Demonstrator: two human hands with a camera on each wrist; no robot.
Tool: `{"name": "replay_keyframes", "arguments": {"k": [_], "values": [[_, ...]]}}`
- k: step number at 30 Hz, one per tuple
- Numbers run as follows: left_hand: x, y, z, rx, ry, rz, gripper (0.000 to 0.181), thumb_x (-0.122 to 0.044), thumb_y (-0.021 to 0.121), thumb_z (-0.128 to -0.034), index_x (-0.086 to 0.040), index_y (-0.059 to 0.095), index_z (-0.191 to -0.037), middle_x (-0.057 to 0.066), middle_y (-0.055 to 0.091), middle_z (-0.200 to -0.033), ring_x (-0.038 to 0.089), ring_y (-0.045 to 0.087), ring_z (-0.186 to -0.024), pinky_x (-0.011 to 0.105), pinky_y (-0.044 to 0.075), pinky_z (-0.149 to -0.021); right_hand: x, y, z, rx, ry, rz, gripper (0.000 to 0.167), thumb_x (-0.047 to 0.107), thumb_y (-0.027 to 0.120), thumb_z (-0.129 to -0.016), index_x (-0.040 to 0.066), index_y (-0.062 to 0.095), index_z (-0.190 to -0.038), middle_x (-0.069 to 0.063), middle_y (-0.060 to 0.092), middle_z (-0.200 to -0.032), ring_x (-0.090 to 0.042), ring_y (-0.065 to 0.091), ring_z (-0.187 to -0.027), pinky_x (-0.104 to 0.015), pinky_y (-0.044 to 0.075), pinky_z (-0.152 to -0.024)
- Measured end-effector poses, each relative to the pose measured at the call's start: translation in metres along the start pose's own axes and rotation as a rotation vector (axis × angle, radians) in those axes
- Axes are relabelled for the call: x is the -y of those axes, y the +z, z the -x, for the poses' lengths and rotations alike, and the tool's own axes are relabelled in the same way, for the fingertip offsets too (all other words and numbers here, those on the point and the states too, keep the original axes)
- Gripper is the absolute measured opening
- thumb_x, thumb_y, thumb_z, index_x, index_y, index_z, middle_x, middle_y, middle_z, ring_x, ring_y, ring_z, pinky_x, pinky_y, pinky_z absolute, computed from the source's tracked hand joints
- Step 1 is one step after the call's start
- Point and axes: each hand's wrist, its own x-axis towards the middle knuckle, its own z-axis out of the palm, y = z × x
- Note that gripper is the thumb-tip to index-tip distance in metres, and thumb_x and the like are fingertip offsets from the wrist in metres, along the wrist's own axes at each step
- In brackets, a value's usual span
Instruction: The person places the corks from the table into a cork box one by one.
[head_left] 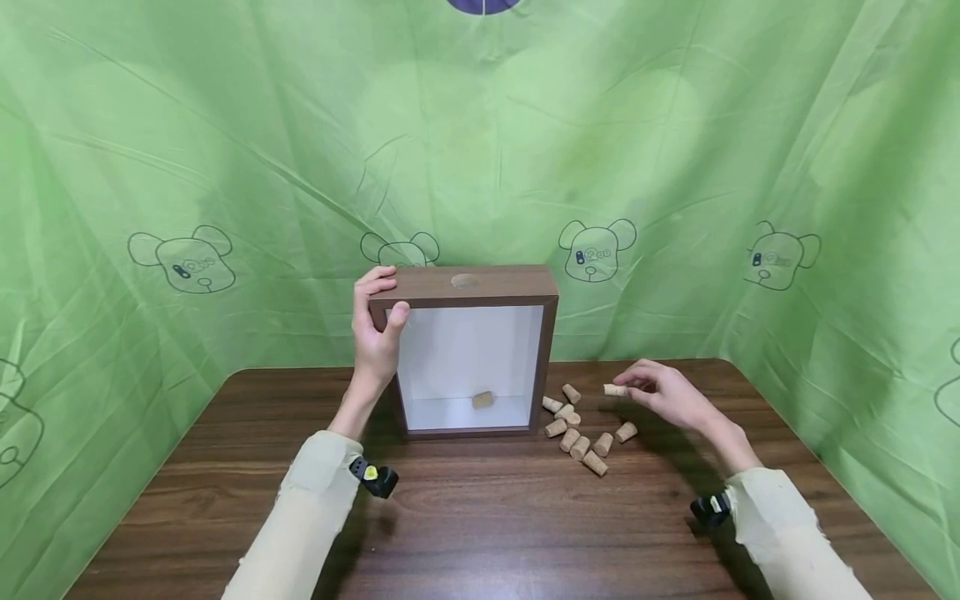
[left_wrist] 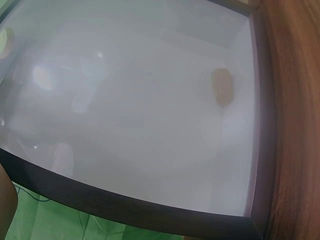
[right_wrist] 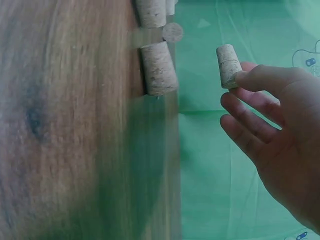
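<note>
A brown wooden shadow box [head_left: 551, 350] with a clear front and white inside stands upright on the table. One cork [head_left: 482, 400] lies on its inner floor, seen also in the left wrist view as a blurred cork [left_wrist: 222, 87]. My left hand [head_left: 377, 333] grips the box's upper left corner, thumb on the front edge and fingers over the top. In the box's top is an oval slot [head_left: 464, 281]. To the right, my right hand [head_left: 667, 393] pinches a cork [right_wrist: 228, 66] between thumb and fingers, raised above the table.
Several loose corks [head_left: 580, 447] lie in a cluster on the table beside the box's right side. The dark wooden table [head_left: 480, 517] runs back to a green cloth backdrop [head_left: 480, 150] with printed bear heads. A black wrist camera [head_left: 378, 479] sits on the left sleeve.
</note>
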Motion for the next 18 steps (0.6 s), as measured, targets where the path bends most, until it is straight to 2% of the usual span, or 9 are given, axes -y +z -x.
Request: {"name": "replay_keyframes", "arguments": {"k": [3, 7, 14, 18], "values": [[-0.001, 0.000, 0.000, 0.001, 0.000, 0.003, 0.044, -0.012, 0.060, -0.0848, 0.019, 0.048, -0.114, 0.037, 0.047, -0.131, 0.034, 0.044, -0.132, 0.030, 0.036, -0.110, 0.002, -0.002, -0.001, -0.005, -0.004, 0.004, 0.023, 0.001, 0.068, -0.087, 0.009, 0.073, -0.108, -0.001, 0.069, -0.101, -0.007, 0.062, -0.086, -0.036, 0.055, -0.077], [0.002, 0.000, 0.000, -0.001, -0.002, 0.009, 0.045, -0.013, 0.060, -0.0853, 0.019, 0.047, -0.114, 0.037, 0.047, -0.131, 0.034, 0.044, -0.132, 0.030, 0.036, -0.110, 0.007, -0.004, -0.002, -0.027, -0.014, 0.004, 0.025, 0.002, 0.067, -0.087, 0.012, 0.073, -0.109, 0.000, 0.069, -0.103, -0.012, 0.065, -0.089, -0.034, 0.055, -0.078], [0.029, -0.004, 0.002, -0.012, 0.004, 0.010, 0.046, -0.019, 0.062, -0.0861, 0.014, 0.049, -0.116, 0.028, 0.050, -0.134, 0.030, 0.044, -0.133, 0.031, 0.036, -0.110, 0.017, -0.008, -0.006, -0.074, -0.062, -0.001, 0.025, 0.001, 0.067, -0.086, 0.012, 0.073, -0.108, 0.002, 0.068, -0.104, -0.011, 0.063, -0.087, -0.033, 0.054, -0.075], [0.035, -0.004, 0.003, -0.017, 0.024, 0.028, 0.048, -0.027, 0.065, -0.0877, 0.011, 0.050, -0.114, 0.024, 0.051, -0.133, 0.030, 0.045, -0.133, 0.032, 0.037, -0.110, 0.023, -0.011, -0.008, -0.113, -0.113, -0.004, 0.026, -0.001, 0.069, -0.083, 0.010, 0.074, -0.106, 0.002, 0.069, -0.102, -0.007, 0.061, -0.084, -0.027, 0.052, -0.072]]}}
